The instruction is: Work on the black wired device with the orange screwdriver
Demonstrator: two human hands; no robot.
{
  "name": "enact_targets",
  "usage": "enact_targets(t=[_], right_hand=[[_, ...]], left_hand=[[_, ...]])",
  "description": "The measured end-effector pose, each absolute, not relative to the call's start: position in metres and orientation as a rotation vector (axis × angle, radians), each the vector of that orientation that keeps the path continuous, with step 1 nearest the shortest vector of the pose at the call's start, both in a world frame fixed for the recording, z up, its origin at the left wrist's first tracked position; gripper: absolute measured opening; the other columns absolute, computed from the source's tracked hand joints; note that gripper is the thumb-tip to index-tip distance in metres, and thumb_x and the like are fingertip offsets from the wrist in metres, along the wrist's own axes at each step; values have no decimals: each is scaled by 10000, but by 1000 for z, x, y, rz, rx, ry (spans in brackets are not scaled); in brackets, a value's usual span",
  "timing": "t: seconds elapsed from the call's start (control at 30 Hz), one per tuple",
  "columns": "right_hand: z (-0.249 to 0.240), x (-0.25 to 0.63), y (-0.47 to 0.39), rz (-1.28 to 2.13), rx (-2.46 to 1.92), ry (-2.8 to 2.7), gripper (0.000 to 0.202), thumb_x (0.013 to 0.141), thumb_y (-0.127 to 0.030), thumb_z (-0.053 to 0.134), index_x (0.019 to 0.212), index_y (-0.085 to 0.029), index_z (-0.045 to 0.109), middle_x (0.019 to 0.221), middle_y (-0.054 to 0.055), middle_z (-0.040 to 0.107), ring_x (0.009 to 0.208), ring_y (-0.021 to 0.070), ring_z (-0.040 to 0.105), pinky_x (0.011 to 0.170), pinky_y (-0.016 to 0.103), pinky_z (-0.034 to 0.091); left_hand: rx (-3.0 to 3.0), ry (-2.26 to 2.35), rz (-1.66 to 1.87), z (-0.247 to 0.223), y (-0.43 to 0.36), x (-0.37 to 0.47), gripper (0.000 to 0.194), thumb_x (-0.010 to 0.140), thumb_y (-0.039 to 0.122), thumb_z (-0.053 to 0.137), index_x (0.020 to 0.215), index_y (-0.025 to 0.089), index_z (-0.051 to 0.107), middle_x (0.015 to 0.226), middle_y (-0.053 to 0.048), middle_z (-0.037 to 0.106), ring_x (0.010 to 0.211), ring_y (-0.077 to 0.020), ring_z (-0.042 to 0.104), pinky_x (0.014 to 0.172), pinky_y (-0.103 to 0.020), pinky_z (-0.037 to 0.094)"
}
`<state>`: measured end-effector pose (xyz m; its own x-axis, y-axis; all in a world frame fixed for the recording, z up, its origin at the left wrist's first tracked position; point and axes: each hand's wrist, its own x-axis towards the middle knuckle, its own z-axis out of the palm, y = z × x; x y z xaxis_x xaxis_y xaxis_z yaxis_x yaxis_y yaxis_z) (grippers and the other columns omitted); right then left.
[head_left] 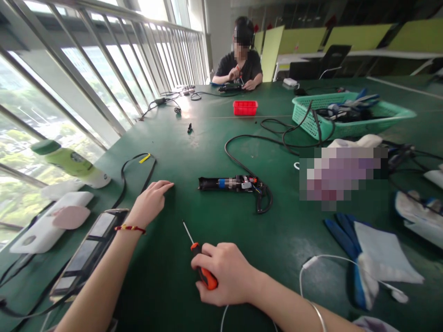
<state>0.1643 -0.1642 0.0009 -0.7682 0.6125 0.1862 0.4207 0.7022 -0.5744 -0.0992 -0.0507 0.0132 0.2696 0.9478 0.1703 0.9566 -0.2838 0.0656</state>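
My right hand [226, 272] is wrapped round the orange and black handle of a screwdriver [206, 276], and its thin metal shaft points forward and to the left. My left hand [149, 202] rests low over the green table, fingers stretched forward, with nothing visible in it. Ahead of both hands lies a black cylindrical power tool [224, 183] with its inner parts and wires exposed at the right end. A black cord runs from that end towards the back right. Neither hand touches the tool.
A green basket [387, 124] of gloves and tools stands at the back right, near a red tray [245, 109]. A bottle [74, 166] and a phone [90, 249] lie left. Blue-white gloves [367, 281] and white earphones lie right. Another person [238, 64] works at the far end.
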Motion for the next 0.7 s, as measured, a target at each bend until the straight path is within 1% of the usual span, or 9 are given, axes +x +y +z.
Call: enact_targets(t=[0.13, 0.23, 0.3, 0.4, 0.5, 0.6, 0.63, 0.7], right_hand=[[3, 165, -165, 754, -814, -2539, 300, 712, -381, 554, 961, -215, 577, 806, -13, 569, 585, 104, 479, 587, 225, 388], [4, 166, -164, 748, -819, -2548, 297, 707, -375, 564, 955, -212, 580, 807, -12, 569, 589, 104, 483, 597, 226, 403], [4, 166, -164, 754, -817, -2537, 298, 704, -373, 573, 953, -210, 585, 791, -14, 563, 586, 103, 485, 600, 226, 412], [3, 166, -166, 798, -803, -2457, 282, 701, -365, 582, 934, -206, 590, 759, -21, 540, 558, 91, 465, 585, 220, 412], [3, 165, -167, 844, -789, -2239, 239, 700, -313, 569, 904, -188, 569, 736, -21, 495, 543, 80, 439, 543, 204, 395], [7, 171, -160, 741, -861, -1908, 170, 684, -245, 546, 838, -181, 515, 677, -30, 414, 535, 88, 409, 515, 212, 371], [9, 175, -156, 675, -899, -1815, 156, 682, -229, 538, 826, -186, 498, 663, -36, 389, 521, 89, 389, 502, 218, 356], [12, 187, -143, 568, -1025, -1646, 145, 692, -226, 535, 826, -196, 487, 688, -29, 391, 534, 99, 388, 523, 240, 357]], left_hand=[[-2411, -1913, -281, 14, -66, -97, 391, 849, 270, 306, 1073, 224, 623, 1078, -80, 603, 1009, -230, 538, 905, -357, 452], [-2357, -1953, -301, 16, -71, -92, 364, 865, 307, 310, 992, 224, 641, 1000, -81, 611, 954, -224, 561, 824, -332, 477], [-2316, -1994, -325, 18, -71, -88, 338, 863, 303, 320, 941, 216, 637, 978, -80, 611, 933, -223, 567, 797, -328, 477], [-2301, -2054, -337, 19, -68, -87, 272, 845, 276, 348, 888, 186, 600, 936, -90, 597, 893, -221, 571, 802, -331, 471], [-2289, -2103, -232, 17, -64, -87, 214, 829, 240, 363, 855, 151, 556, 895, -117, 577, 864, -237, 569, 818, -350, 461], [-2264, -2100, -67, 17, -63, -82, 175, 828, 206, 354, 810, 162, 523, 857, -120, 569, 861, -252, 569, 821, -370, 454], [-2272, -2090, -48, 18, -64, -77, 165, 830, 200, 351, 796, 170, 510, 849, -116, 566, 861, -252, 570, 820, -370, 453], [-2323, -2078, -105, 25, -66, -61, 147, 842, 202, 346, 799, 179, 485, 859, -105, 568, 852, -244, 575, 806, -361, 453]])
